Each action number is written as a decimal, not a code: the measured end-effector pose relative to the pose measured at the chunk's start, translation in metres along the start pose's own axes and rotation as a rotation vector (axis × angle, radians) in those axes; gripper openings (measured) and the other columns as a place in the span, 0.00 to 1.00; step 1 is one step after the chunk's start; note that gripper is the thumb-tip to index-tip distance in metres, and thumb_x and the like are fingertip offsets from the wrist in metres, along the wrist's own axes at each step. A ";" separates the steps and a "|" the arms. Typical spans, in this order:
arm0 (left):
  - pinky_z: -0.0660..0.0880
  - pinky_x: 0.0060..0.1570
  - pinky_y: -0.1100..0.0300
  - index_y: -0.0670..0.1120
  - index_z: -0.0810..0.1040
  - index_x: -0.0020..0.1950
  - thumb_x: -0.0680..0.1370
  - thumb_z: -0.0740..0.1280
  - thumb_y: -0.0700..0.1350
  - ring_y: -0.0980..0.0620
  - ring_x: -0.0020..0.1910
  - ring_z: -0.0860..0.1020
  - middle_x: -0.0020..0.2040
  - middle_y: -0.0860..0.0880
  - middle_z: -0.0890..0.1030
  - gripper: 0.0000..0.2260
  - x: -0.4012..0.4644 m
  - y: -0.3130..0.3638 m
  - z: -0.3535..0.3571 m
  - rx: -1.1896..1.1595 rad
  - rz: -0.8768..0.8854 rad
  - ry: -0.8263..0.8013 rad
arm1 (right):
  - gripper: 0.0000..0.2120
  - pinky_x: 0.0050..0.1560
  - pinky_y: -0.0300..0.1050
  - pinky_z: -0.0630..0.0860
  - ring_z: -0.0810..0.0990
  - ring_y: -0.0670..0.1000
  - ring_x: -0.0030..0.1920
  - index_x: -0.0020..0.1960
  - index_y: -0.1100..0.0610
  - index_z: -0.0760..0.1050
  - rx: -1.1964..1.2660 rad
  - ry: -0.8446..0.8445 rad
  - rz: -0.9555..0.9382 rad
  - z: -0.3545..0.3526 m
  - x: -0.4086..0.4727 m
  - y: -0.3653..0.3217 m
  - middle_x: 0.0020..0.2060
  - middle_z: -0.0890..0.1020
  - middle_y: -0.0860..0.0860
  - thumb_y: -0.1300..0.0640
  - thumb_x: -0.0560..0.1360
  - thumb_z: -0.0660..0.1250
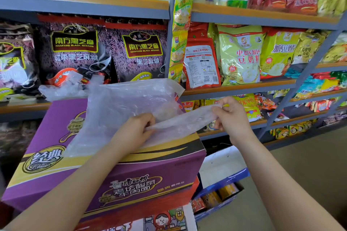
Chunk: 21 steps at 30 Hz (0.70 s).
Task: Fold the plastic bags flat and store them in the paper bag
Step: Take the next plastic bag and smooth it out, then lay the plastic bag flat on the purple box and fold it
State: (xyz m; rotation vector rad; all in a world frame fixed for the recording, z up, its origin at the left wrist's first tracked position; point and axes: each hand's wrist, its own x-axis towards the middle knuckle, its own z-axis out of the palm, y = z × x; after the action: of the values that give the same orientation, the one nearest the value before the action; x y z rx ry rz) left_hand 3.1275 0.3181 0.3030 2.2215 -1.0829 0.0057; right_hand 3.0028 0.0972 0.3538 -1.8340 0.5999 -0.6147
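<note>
Shop shelves behind, plastic bag (131, 103) edge pinched between both hands' fingers (218, 112)

Both forearms reached forward, bare. Left hand (134, 131) had fingers curled in a pinch. Right hand (230, 116) pinched likewise, slightly higher.

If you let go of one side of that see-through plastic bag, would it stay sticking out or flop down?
Probably flop. The plastic bag looks thin and wrinkly, draping over the purple box. The strip between the left hand and right hand seems straight only because both pinch it. It likely weighs almost nothing, so a puff of air could move it.
</note>
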 end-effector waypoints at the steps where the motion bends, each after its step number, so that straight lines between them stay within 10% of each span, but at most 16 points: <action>1: 0.74 0.40 0.49 0.54 0.64 0.35 0.72 0.62 0.44 0.42 0.45 0.79 0.39 0.45 0.78 0.09 -0.001 -0.001 0.000 -0.007 0.019 0.009 | 0.08 0.21 0.38 0.64 0.73 0.47 0.20 0.41 0.56 0.65 -0.133 0.078 -0.064 0.000 0.001 0.004 0.26 0.73 0.53 0.66 0.75 0.60; 6: 0.72 0.56 0.48 0.59 0.65 0.47 0.66 0.54 0.40 0.42 0.57 0.75 0.58 0.44 0.77 0.16 -0.009 -0.003 0.003 0.044 0.029 -0.079 | 0.05 0.29 0.44 0.62 0.74 0.61 0.33 0.50 0.62 0.66 -0.914 0.239 -0.294 0.002 -0.010 0.019 0.35 0.74 0.56 0.65 0.74 0.59; 9: 0.66 0.67 0.48 0.50 0.69 0.68 0.68 0.60 0.34 0.43 0.66 0.70 0.68 0.46 0.72 0.28 -0.012 -0.006 0.002 0.198 0.074 -0.101 | 0.13 0.36 0.46 0.64 0.74 0.61 0.46 0.51 0.60 0.66 -0.813 0.056 -0.266 0.010 -0.018 0.032 0.50 0.71 0.55 0.71 0.70 0.60; 14: 0.67 0.63 0.43 0.42 0.70 0.68 0.65 0.65 0.27 0.40 0.66 0.70 0.69 0.44 0.71 0.32 -0.021 -0.016 -0.005 0.353 0.127 -0.061 | 0.24 0.70 0.47 0.51 0.52 0.56 0.74 0.65 0.56 0.65 -0.879 -0.358 -0.239 0.025 -0.023 0.027 0.74 0.57 0.55 0.64 0.70 0.62; 17: 0.62 0.68 0.56 0.42 0.65 0.71 0.72 0.59 0.29 0.47 0.71 0.65 0.73 0.45 0.63 0.27 -0.031 -0.017 -0.007 0.201 -0.024 -0.058 | 0.28 0.74 0.48 0.40 0.48 0.54 0.77 0.70 0.55 0.64 -0.994 -0.334 -0.622 0.052 -0.039 0.010 0.76 0.55 0.53 0.56 0.70 0.61; 21: 0.65 0.61 0.64 0.38 0.76 0.61 0.73 0.58 0.45 0.42 0.59 0.77 0.62 0.40 0.77 0.20 -0.038 -0.020 -0.019 0.171 0.039 -0.047 | 0.25 0.74 0.48 0.52 0.54 0.52 0.76 0.75 0.57 0.54 -0.961 -0.537 -0.724 0.101 -0.051 -0.004 0.76 0.56 0.53 0.57 0.80 0.55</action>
State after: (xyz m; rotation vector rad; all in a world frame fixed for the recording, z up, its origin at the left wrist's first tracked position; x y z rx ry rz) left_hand 3.1215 0.3643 0.2964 2.3620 -1.1904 0.0647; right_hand 3.0321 0.2013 0.3195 -3.0193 -0.2343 -0.2371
